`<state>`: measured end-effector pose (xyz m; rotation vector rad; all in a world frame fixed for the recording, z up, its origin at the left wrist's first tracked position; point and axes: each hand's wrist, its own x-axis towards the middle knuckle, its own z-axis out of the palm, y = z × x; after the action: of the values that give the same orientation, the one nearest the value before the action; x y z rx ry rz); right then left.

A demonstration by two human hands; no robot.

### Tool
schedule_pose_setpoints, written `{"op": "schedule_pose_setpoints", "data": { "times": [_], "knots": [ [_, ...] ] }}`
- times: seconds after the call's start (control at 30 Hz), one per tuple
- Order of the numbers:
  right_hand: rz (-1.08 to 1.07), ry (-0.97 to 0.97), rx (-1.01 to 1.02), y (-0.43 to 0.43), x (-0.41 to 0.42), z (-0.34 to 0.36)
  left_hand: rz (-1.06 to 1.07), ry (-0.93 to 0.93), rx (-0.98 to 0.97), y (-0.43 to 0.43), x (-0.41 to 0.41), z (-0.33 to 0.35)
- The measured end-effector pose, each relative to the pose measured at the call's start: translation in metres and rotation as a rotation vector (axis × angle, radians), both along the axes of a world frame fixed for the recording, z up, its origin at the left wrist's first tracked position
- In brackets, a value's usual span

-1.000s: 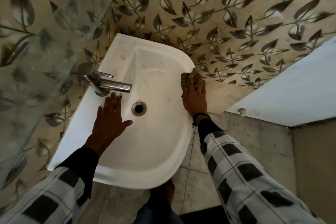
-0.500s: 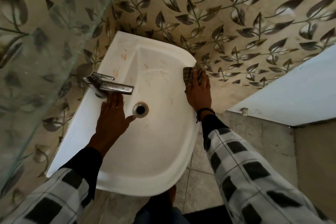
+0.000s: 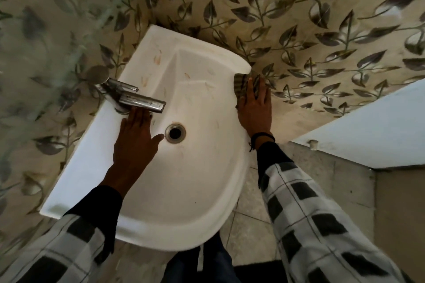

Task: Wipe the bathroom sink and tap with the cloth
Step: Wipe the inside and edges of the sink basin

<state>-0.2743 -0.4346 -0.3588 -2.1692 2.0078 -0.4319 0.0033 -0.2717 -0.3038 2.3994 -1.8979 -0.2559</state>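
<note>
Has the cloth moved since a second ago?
Yes. Under the right hand, the cloth slid along the sink rim toward the wall, farther from the drain.

A white ceramic sink (image 3: 87, 163) carries a chrome lever tap (image 3: 140, 100) on its left deck. A striped grey cloth (image 3: 241, 84) lies on its right rim. The left hand (image 3: 135, 142) rests flat in the basin.

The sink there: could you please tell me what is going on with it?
A person is wiping the sink. The right hand presses a striped cloth flat on the sink's right rim, by the leaf-patterned wall. The left hand rests open in the basin, between the drain and the tap. Brownish marks show on the basin's far side.
</note>
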Motion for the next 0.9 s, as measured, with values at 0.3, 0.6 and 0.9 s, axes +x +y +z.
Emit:
{"op": "schedule_pose_setpoints", "data": {
  "times": [0.3,0.6,0.9],
  "knots": [
    [-0.010,0.054,-0.016,0.001,0.005,0.001,0.006,-0.018,-0.070,-0.007,-0.007,-0.002],
    [-0.049,0.045,0.005,0.022,0.003,0.001,0.081,0.084,0.005,-0.012,0.003,-0.004],
    [-0.015,-0.001,0.014,-0.003,0.006,0.013,0.084,0.062,0.021,-0.013,0.004,-0.004]
  ]
}}
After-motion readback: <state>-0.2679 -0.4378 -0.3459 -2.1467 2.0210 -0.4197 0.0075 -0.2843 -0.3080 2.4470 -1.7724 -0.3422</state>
